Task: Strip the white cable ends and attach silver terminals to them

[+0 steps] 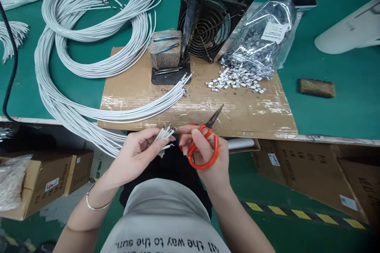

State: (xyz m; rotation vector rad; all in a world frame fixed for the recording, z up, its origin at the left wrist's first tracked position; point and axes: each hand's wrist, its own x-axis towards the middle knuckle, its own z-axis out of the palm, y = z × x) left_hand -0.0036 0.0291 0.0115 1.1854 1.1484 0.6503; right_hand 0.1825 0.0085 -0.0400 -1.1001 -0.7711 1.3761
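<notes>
My left hand (142, 148) is closed round the ends of a bundle of white cables (162, 136), whose tips poke out past the thumb. These cables trail away to the left, over the table's front edge. My right hand (204, 152) holds scissors (214, 116) with red handles, the loops round its fingers and the dark blades pointing up and away. Its fingertips come close to the cable tips; whether they touch is hard to see. More white cable ends (181, 89) lie on the cardboard sheet (252, 114) just beyond my hands.
Beyond the sheet's middle stand a soldering stand (170, 76) with a block (164, 55) and a black fan (204, 27). Small white connectors (234, 79) spill from a plastic bag (264, 35). Coiled cables (65, 47) fill the back left. Cardboard boxes (303, 166) stand below the table.
</notes>
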